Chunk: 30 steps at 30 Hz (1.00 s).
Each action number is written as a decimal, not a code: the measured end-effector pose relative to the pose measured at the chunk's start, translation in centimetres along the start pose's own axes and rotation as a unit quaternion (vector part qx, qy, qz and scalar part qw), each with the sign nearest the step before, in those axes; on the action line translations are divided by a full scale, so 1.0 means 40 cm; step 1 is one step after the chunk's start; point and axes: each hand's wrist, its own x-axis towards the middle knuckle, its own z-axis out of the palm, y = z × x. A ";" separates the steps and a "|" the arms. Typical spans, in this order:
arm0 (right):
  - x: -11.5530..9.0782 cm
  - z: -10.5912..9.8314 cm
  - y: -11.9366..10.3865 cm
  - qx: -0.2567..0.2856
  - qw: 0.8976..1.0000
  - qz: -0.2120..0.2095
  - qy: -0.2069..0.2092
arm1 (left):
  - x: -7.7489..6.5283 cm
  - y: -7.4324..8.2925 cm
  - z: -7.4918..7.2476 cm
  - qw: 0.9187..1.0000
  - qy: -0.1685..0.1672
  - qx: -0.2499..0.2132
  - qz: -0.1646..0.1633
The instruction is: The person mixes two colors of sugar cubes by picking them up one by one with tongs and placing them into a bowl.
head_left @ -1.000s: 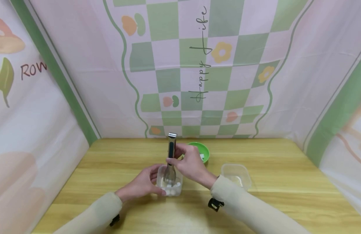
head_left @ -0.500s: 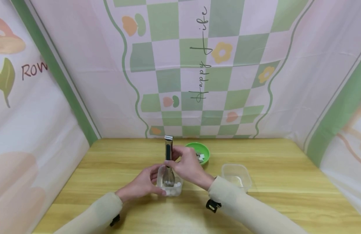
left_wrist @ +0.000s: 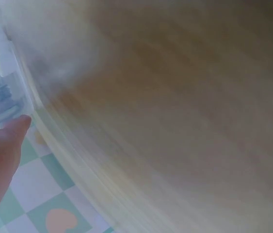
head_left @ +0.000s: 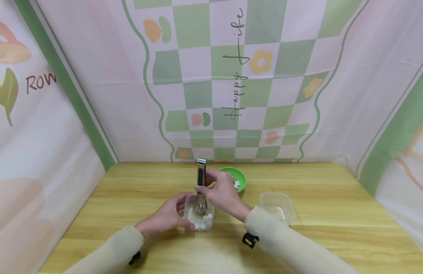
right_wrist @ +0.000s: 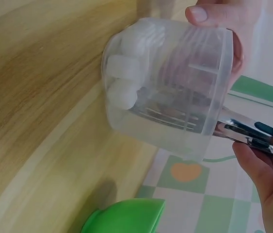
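In the head view my left hand (head_left: pixel 165 215) grips a small clear plastic container (right_wrist: pixel 151 138), thumb at the near side and fingers round the far side. My right hand (head_left: pixel 223 192) pinches a pair of metal tongs (head_left: pixel 201 177) with dark grip inlays. The tongs stand nearly upright, their slotted heads down inside the container. Several white cubes (right_wrist: pixel 122 93) lie on the container's bottom; the right wrist view shows the tong tips right at one of them. Only part of the left hand (left_wrist: pixel 0 155) appears at the left wrist view's edge.
Behind the right hand stands a green bowl (head_left: pixel 243 178) with white cubes in it, partly hidden by that hand. A second clear container (head_left: pixel 289 211) sits to the right, overlapped by the right sleeve. Printed cloth (head_left: pixel 194 95) hangs behind the wooden table (head_left: pixel 317 190).
The tongs dipped left and lower into the container, then shifted back right and slightly up. Their heads drew closer together, then spread a little. The left hand and container stayed put.
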 end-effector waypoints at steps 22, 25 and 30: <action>0.011 -0.103 -0.055 0.052 0.994 -0.065 0.073 | 0.000 0.002 0.007 1.000 0.006 -0.001 0.003; 0.020 -0.135 -0.058 0.053 0.993 -0.069 0.085 | 0.000 0.001 0.005 1.000 0.008 0.001 0.001; 0.032 -0.184 -0.044 0.030 0.993 -0.062 0.101 | -0.001 0.002 0.006 1.000 0.011 -0.001 -0.002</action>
